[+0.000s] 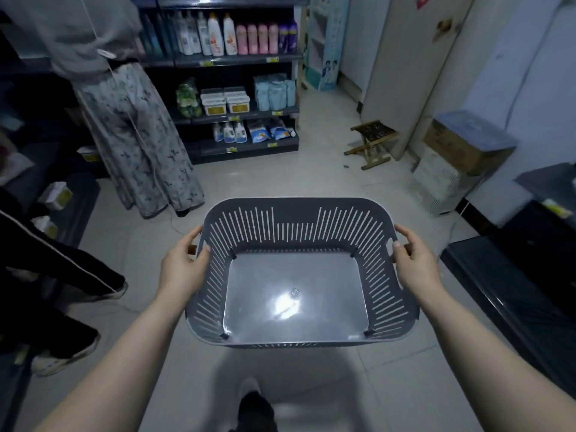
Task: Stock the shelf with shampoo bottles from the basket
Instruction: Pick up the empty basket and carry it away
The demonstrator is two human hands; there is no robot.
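The left hand (184, 266) and right hand (414, 263) gripped with curled fingers (405, 234) the side rims of the empty basket (296, 202), its long axis across lower centre, the shelf (237, 59) of bottles (218, 35) well ahead, upper centre.

We see a dark grey basket (296, 202), its walls striped with thin pale slits and its bottom a glossy lighter grey. The shelf (237, 61) is black, dotted with yellow price tags (272, 59). On it we find white bottles (215, 39) with orange caps, pink bottles (257, 39) and purple bottles (288, 37); lower down, pale blue pouches (274, 92). The floor (280, 176) is pale grey tile. One person's wide trousers (140, 135) are light grey with dark blotchy flowers; another's black trousers (62, 260) carry a white side stripe.
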